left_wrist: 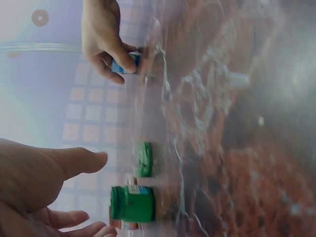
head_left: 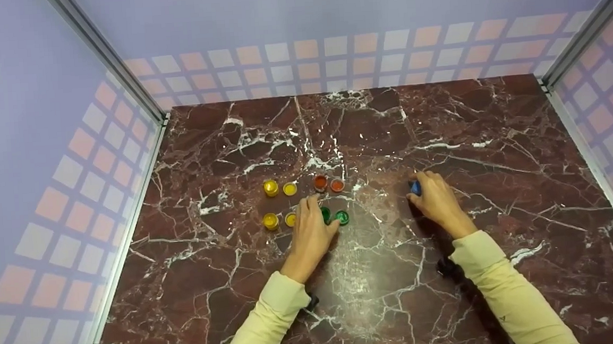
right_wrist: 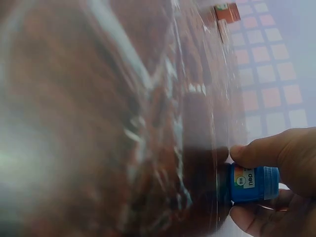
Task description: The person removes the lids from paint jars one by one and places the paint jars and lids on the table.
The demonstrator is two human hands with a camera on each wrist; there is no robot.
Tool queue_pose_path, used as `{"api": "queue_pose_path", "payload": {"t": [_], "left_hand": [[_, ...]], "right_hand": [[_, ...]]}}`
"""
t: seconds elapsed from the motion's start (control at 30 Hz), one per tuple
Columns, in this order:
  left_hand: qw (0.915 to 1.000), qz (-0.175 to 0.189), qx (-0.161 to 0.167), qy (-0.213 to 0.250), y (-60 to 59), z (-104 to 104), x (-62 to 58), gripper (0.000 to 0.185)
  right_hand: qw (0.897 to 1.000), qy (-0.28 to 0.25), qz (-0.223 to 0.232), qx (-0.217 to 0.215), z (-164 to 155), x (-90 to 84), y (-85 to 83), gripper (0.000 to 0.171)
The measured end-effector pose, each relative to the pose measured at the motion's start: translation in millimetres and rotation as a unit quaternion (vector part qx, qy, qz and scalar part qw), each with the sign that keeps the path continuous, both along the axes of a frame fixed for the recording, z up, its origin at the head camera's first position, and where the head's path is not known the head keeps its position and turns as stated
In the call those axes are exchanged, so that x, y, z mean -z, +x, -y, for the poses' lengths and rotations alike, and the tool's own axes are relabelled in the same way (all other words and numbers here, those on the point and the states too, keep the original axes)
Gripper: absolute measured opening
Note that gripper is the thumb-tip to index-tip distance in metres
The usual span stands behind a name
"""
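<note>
My right hand [head_left: 436, 198] grips a small blue paint jar [right_wrist: 248, 183] with a clear-looking lid; thumb and fingers lie on its two sides, at the table surface or just above it. My left hand [head_left: 310, 227] is over the near row of paint jars, fingers loosely bent and thumb apart, with nothing visible in its grasp. Right by it stands an uncapped green paint jar [left_wrist: 136, 203], partly hidden by the hand in the head view. Its green lid [head_left: 342, 217] lies to the right, by the left thumb.
Behind the left hand are an orange-red jar [head_left: 320, 182] and its lid [head_left: 337, 185]. To the left, two yellow jars, one far [head_left: 271, 188] and one near [head_left: 270, 221], each have a lid beside them. Patterned panels [head_left: 331, 59] wall in the marbled table [head_left: 213, 294].
</note>
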State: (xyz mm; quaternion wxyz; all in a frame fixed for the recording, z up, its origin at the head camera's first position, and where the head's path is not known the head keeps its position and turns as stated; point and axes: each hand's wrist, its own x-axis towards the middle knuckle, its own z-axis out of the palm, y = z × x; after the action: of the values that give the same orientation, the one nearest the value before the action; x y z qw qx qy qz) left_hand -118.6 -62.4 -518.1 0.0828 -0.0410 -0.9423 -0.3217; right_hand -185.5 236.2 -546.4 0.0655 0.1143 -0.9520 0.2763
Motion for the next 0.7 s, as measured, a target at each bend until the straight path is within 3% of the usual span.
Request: {"api": "queue_pose_path", "payload": {"t": [0.33,0.5,0.7], "left_hand": [[0.9966,-0.072,0.035,-0.018,19.4,-15.2,-11.5,0.053],[0.9963,-0.066,0.043,-0.034,26.4,-24.7,-11.8,0.049],[0.9945,-0.069,0.079,0.004,36.1,-38.4,-5.1,0.045]], "right_hand": [[1.000,-0.001,0.001,-0.010,10.8,-2.8,22.9,0.042],[1.000,0.009,0.006,-0.019,16.1,-5.5,34.9,0.045],[0.999,0.022,0.017,-0.036,19.9,-12.9,47.7,0.044]]}}
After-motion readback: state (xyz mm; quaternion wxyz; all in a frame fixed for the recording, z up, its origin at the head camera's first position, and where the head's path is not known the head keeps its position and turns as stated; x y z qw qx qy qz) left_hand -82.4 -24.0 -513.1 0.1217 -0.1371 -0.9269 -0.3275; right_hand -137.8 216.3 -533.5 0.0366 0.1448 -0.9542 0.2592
